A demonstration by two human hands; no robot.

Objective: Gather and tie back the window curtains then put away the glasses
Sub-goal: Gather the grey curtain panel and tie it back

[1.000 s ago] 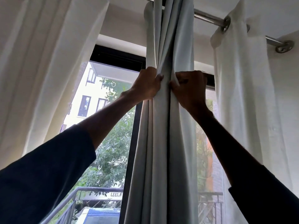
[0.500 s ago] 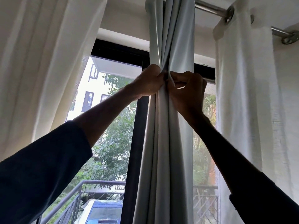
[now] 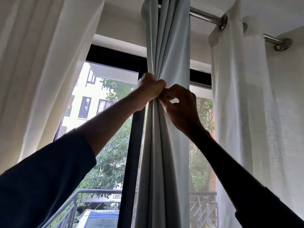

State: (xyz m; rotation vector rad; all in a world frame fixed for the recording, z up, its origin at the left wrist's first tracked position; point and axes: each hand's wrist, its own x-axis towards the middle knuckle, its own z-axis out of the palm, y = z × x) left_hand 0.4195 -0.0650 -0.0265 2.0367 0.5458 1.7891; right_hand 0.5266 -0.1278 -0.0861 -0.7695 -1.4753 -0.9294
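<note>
Curtain (image 3: 166, 145), the grey one, hangs bunched into a narrow column down the middle of the frame, from the rod (image 3: 205, 17) at the top. The left hand (image 3: 149, 89) has its fingers wrapped tight round the bundle. The right hand (image 3: 181, 106), touching the left, pinches a fold with curled fingers. White curtains (image 3: 41, 63) hang at the left and right edges.

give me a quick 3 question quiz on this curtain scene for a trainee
1. True or false: the left hand grips the gathered grey curtain.
2. Where is the right hand? A on the window frame; B pinching the grey curtain beside the left hand; C hanging idle.
3. Fill in: the side curtain right of the grey one is ___.
Key: 1 true; 2 B; 3 white.
</note>
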